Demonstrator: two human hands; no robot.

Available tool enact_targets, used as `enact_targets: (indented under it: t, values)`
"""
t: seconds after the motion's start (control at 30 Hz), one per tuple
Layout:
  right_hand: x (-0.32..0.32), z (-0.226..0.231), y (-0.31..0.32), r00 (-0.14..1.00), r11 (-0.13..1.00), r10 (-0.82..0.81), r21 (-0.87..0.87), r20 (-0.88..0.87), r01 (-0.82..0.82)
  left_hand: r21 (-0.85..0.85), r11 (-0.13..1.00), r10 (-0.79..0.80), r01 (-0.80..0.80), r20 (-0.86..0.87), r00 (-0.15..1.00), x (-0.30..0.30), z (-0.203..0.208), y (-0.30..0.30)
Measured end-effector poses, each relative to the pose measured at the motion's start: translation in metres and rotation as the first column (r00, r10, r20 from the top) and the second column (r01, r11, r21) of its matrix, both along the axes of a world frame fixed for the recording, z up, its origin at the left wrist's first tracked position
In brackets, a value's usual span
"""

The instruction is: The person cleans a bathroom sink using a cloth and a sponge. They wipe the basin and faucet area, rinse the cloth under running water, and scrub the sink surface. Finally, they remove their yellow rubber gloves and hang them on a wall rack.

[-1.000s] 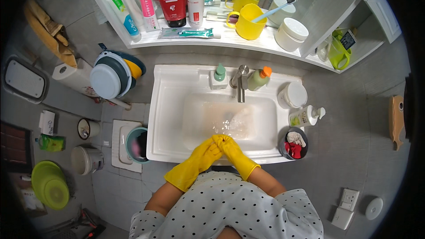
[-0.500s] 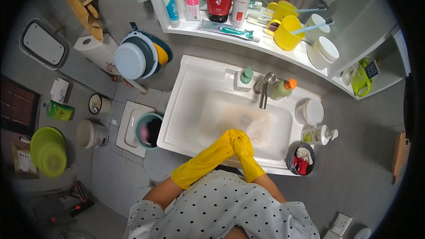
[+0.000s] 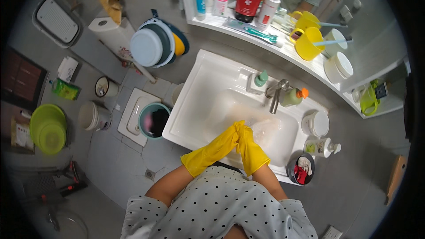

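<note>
Both my hands wear long yellow rubber gloves and meet over the front of the white sink [image 3: 201, 73]. My left hand [image 3: 229, 137] comes in from the left, and its closed fingers press against the other glove. My right hand [image 3: 245, 138] is closed too, bunched against the left one. Whatever lies between them, if anything, is hidden by the gloves. Just beyond the fingers, a pale whitish patch [image 3: 267, 130] lies in the cloudy water; I cannot tell whether it is foam or thin cloth. Above the basin stands the metal faucet [image 3: 275, 97].
A green-topped soap dispenser [image 3: 261, 79] and an orange-topped pump bottle [image 3: 292, 97] flank the faucet. On the right rim are a white tub [image 3: 316, 124], a white pump bottle [image 3: 319, 147] and a dark cup with red and white cloths [image 3: 301, 171]. A teal bucket [image 3: 142, 124] stands left.
The whole view has shifted and turned slightly. My gloved hands stay together, with the fingers now pointing more upward, and the pale patch beside them looks larger and longer.
</note>
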State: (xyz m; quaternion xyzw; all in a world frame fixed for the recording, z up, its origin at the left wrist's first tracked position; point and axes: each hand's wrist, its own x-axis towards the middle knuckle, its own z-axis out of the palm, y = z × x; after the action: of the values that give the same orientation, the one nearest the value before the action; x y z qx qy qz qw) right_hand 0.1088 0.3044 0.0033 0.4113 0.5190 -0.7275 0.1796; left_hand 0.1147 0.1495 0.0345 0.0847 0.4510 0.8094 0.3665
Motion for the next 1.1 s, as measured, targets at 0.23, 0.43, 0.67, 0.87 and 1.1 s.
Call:
enact_targets:
  t: [0.23,0.43,0.67,0.87,1.1]
  values:
    - [-0.021,-0.045,-0.025,0.963,0.926,-0.264,-0.293,-0.048,0.239,-0.457,0.824,-0.388,-0.336,-0.886,0.254,-0.008,0.045,-0.048]
    - [-0.041,-0.030,-0.064,0.991,0.983,0.136,-0.125,0.016,-0.133,-0.348,0.881,-0.108,-0.320,-0.808,0.580,0.002,0.077,-0.085]
    - [-0.017,-0.011,-0.097,0.921,0.919,0.388,-0.066,-0.035,-0.390,-0.380,0.886,-0.119,-0.267,-0.742,0.659,0.008,0.107,-0.105]
    - [0.005,0.043,-0.089,0.840,0.829,0.458,-0.201,-0.292,-0.522,-0.001,0.997,0.080,-0.081,0.156,0.985,0.021,0.067,-0.103]
    - [0.022,0.020,-0.090,0.952,0.818,0.203,-0.496,-0.228,-0.292,-0.053,0.996,0.083,-0.073,0.230,0.970,0.011,0.043,-0.081]
